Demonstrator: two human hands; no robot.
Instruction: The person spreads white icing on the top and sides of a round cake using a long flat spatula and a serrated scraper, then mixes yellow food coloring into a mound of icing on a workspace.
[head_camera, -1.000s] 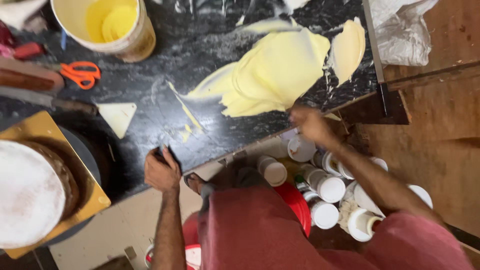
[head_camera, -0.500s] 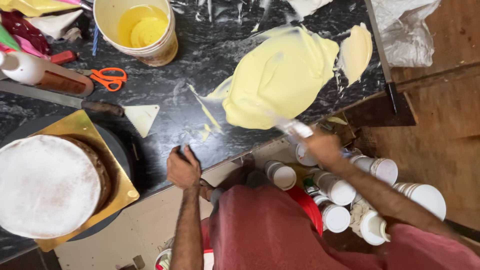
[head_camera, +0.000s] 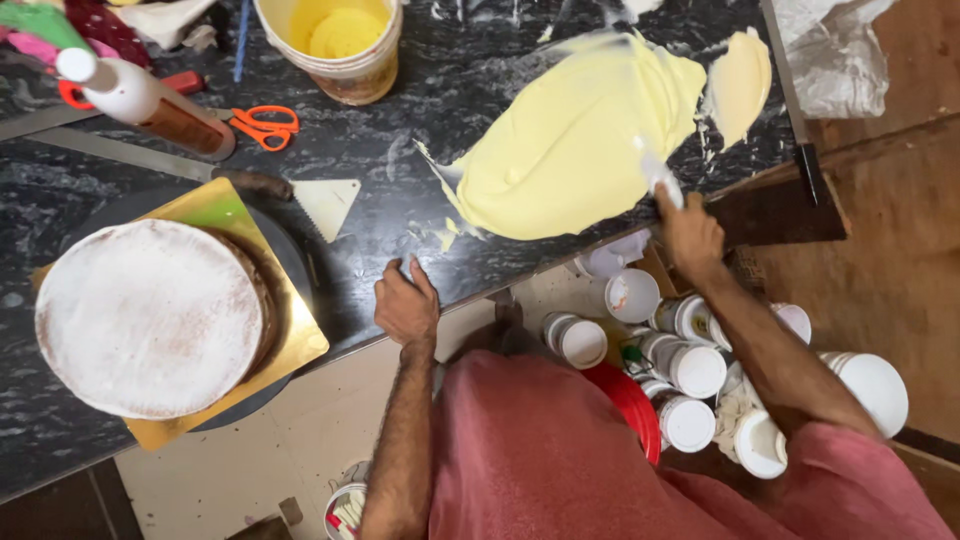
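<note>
The pale yellow cream (head_camera: 570, 150) lies spread in a broad, thick sheet on the black marble bench (head_camera: 420, 80) near its front edge, toward the right end. It looks soft, wet and sticky, something that would smear and slump instead of lifting whole, so it is best moved with a flat blade slid under its edge. The right hand (head_camera: 690, 235) is closed on the handle of a scraper (head_camera: 655, 170) whose blurred blade meets the cream's right side. The left hand (head_camera: 405, 305) rests on the front edge of the bench, fingers curled over it and holding nothing. A smaller dab of cream (head_camera: 738, 85) sits apart at the right. At the back edge a bucket (head_camera: 335, 45) holds more yellow cream. Toward the left end a white-topped cake (head_camera: 150, 315) sits on a gold board. Below the bench, white lidded jars (head_camera: 690, 365) crowd together; their contents are hidden.
</note>
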